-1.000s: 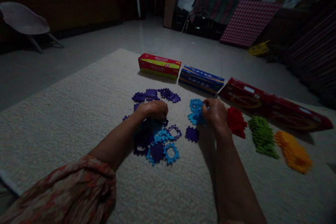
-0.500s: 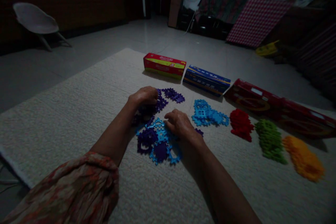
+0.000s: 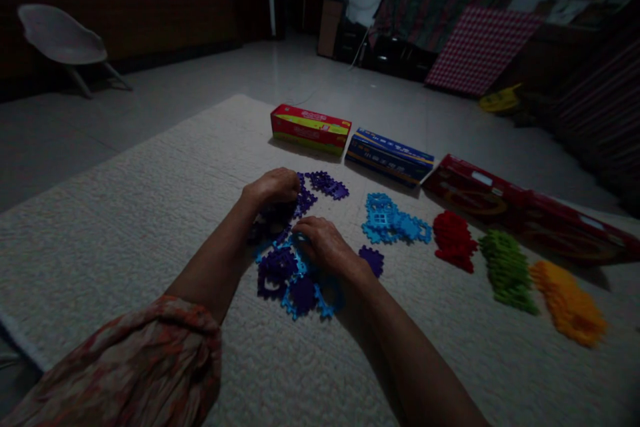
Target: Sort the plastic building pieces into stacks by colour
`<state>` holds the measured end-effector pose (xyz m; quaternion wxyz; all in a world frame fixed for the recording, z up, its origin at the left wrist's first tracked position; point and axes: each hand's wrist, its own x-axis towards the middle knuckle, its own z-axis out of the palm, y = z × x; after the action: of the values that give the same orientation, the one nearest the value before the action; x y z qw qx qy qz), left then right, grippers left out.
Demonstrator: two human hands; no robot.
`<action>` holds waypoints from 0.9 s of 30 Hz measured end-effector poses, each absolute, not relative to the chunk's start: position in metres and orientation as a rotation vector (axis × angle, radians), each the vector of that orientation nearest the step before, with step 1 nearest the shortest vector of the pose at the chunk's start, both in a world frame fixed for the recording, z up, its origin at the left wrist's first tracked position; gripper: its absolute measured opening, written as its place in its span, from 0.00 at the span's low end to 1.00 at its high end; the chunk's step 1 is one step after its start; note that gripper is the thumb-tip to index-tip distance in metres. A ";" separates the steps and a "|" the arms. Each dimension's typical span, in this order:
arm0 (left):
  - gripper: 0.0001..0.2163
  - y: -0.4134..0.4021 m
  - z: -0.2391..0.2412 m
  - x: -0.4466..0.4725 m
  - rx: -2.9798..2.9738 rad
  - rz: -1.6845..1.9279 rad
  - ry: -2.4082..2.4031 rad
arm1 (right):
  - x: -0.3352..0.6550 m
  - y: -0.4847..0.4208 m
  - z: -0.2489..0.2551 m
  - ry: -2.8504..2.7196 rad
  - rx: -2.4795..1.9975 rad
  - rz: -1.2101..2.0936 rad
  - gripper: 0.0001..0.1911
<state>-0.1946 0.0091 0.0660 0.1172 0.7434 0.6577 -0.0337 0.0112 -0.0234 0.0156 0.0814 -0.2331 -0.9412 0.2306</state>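
Note:
My left hand [image 3: 273, 187] rests at the purple gear-edged plastic pieces [image 3: 304, 197], its fingers curled down on them; the fingertips are partly hidden. Lower and to the right, my right hand [image 3: 325, 243] bends its fingers around the edge of a light blue gear-edged piece in the mixed pile, covering much of it. In that pile purple pieces [image 3: 277, 265] and light blue pieces [image 3: 326, 303] overlap on the mat. One purple piece [image 3: 371, 260] lies alone beside my right wrist. More purple pieces [image 3: 327, 185] lie beyond my left hand.
Light blue [image 3: 395, 220], red [image 3: 454, 240], green [image 3: 509, 271] and orange piles [image 3: 570, 300] line the right side of the pale mat [image 3: 150, 193]. Behind them stand a red-yellow box [image 3: 311, 128], a blue box [image 3: 390, 157] and dark red boxes [image 3: 480, 190]. A chair [image 3: 63, 37] stands far left.
My right hand has moved left and slightly down onto the light blue pieces, uncovering the lone purple piece. My left hand stays at the purple pieces. The view has shifted slightly.

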 end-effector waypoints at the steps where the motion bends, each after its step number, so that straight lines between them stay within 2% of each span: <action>1: 0.10 0.009 0.066 -0.195 2.190 -0.095 1.920 | 0.011 -0.023 0.016 -2.823 -0.702 0.691 0.19; 8: 0.12 0.010 0.066 -0.194 2.229 -0.130 1.885 | 0.011 -0.026 0.016 -2.815 -0.765 0.666 0.14; 11: 0.13 0.009 0.070 -0.191 2.210 -0.157 1.902 | 0.018 -0.017 0.018 -2.769 -0.781 0.632 0.17; 15: 0.13 0.008 0.073 -0.189 2.167 -0.179 1.927 | 0.046 0.009 0.026 -2.612 -0.898 0.485 0.23; 21: 0.13 0.008 0.068 -0.189 2.193 -0.081 1.903 | 0.100 0.049 0.024 -2.397 -1.262 0.175 0.19; 27: 0.12 0.003 0.076 -0.181 2.167 -0.055 1.902 | 0.105 0.050 0.020 -2.316 -1.273 0.110 0.18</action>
<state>-0.1807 0.0032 0.0756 0.1284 0.7452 0.6541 -0.0190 0.1049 0.0496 0.0201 0.2456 -0.4665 -0.8488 0.0405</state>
